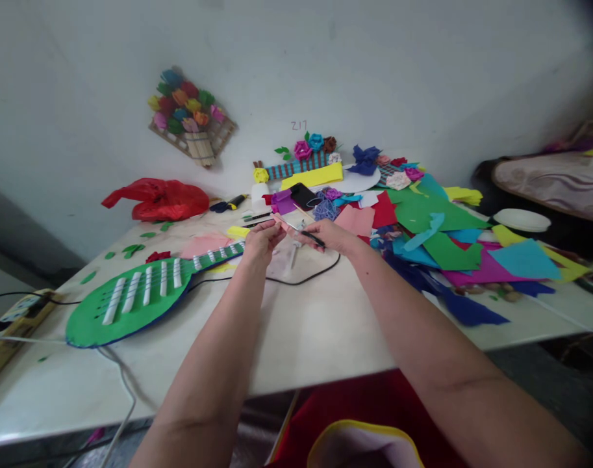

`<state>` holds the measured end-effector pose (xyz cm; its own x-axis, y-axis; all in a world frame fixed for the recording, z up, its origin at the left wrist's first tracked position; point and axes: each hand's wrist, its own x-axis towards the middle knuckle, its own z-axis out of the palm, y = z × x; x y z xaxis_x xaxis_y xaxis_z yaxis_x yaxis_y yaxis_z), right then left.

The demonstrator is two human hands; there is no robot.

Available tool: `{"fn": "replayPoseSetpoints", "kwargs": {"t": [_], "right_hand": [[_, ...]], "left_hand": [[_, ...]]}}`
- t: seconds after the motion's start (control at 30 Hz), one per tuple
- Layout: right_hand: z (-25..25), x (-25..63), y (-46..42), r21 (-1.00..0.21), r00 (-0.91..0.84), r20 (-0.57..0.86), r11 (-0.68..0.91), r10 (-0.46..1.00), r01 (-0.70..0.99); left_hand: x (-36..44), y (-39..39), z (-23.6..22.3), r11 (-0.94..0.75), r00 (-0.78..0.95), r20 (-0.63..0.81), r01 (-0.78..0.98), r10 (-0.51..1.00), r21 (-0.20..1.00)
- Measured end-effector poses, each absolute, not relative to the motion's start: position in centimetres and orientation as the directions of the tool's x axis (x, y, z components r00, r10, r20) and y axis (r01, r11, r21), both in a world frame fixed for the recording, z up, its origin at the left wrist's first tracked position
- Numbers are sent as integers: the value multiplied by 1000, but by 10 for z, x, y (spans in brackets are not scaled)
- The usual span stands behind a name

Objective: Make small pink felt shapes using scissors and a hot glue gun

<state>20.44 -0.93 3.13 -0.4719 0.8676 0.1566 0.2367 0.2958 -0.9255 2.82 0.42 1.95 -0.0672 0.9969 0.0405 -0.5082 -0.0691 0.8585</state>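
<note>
My left hand (261, 239) pinches a small piece of pink paper (279, 220) above the middle of the table. Closed around the black handles of a pair of scissors (312, 238), my right hand (331, 234) is just to the right of it. The scissor blades point left toward the pink piece; whether they touch it is too small to tell. Left of my left forearm lies a green guitar-shaped craft (145, 289) with white strips and strings, its neck reaching close to my left hand. Below the hands, a black cord (296, 283) curves over the table (320, 338).
Coloured paper sheets and scraps (437, 214) cover the right side. A red plastic bag (162, 198), pliers (230, 203), a black phone (303, 195) and yellow paper (315, 175) lie toward the wall. A power strip (21, 318) sits at the left edge.
</note>
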Motion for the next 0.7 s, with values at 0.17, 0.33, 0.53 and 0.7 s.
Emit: {"fn": "replayPoseSetpoints", "kwargs": {"t": [0.17, 0.33, 0.53, 0.7], "right_hand": [[27, 205, -5, -924, -472, 166, 304, 866, 232], [26, 204, -4, -942, -457, 116, 243, 882, 231], [29, 203, -8, -976, -474, 60, 151, 878, 157], [29, 202, -8, -970, -465, 78, 176, 882, 170]], "left_hand": [[28, 4, 20, -69, -71, 38, -509, 997, 858], [28, 4, 20, -66, -87, 24, -518, 996, 853], [30, 2, 21, -34, -39, 17, -504, 999, 863], [31, 0, 22, -29, -24, 20, -499, 1000, 866]]}}
